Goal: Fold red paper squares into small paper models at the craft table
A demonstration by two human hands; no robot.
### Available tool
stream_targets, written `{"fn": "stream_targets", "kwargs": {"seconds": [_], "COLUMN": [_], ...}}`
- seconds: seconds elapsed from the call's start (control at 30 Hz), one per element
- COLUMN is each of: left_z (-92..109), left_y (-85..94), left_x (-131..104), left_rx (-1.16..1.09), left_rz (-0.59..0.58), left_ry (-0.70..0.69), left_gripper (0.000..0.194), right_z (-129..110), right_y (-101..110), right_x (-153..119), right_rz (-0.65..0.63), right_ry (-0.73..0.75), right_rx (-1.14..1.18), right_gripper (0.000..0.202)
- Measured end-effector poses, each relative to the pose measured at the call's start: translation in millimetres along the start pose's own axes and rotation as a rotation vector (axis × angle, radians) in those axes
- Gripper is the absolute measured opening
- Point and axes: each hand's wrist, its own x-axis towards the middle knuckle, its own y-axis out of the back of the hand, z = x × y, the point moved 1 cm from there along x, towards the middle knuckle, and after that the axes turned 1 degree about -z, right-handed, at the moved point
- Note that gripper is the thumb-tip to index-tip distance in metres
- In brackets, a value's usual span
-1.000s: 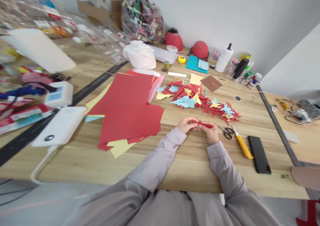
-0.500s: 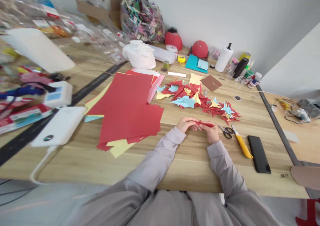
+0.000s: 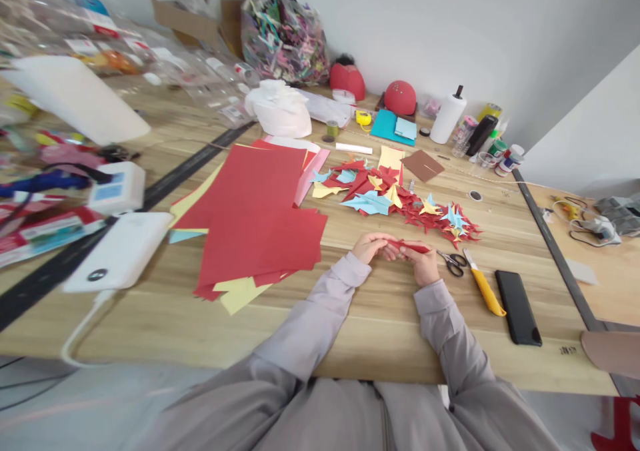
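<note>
Red folded paper (image 3: 416,248) is pinched between two bare hands, in front of the person I am watching at a wood-grained table (image 3: 385,331). The left hand (image 3: 369,247) comes in from the left, fingers curled in and gripping the paper's left end. The right hand (image 3: 423,264) is closed too, its thumb lying along the paper's right part. The fingertips nearly meet in the middle; from here they are too small for me to tell exactly how the folds are held. The paper lies level across the hands, a slim red strip showing above the right fingers.

Just beyond the hands is a long heap of folded paper shapes (image 3: 417,212), mostly red, with some blue and yellow. To their left lies a stack of large red sheets (image 3: 260,201), yellow edges peeking out. Beside the right hand are scissors (image 3: 456,264), then a yellow-handled knife (image 3: 487,292) and a black phone (image 3: 519,308).
</note>
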Motion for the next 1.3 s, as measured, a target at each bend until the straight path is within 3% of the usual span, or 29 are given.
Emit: {"fn": "stream_targets", "kwargs": {"seconds": [0.3,0.47,0.7,0.93,1.3], "left_z": [1.8,3.5,1.7,3.1,2.7], "left_y": [-9.8,-8.9,-5.0,-1.0,-6.3], "left_x": [-2.4,-2.4,-1.5,-0.8,-0.5], "left_rx": [0.152,0.100,0.010,-0.029,0.188], "left_rz": [0.084,0.117,0.069,0.084,0.145], "left_ry": [-0.083,-0.054,0.006,-0.019,-0.100], "left_gripper": [0.030,0.026,0.031,0.029,0.031], "right_z": [2.5,-1.4,-2.8,-6.0,-2.8], "right_y": [1.5,-0.4,-1.8,-1.0,1.7], "right_x": [0.9,-0.5,0.4,1.0,2.9], "right_rz": [-0.053,-0.047,-0.023,0.031,0.012], "right_ry": [0.011,0.015,-0.001,-0.048,-0.076], "right_rx": [0.015,0.004,0.045,0.080,0.082], "right_gripper": [0.017,0.014,0.015,0.017,0.022]}}
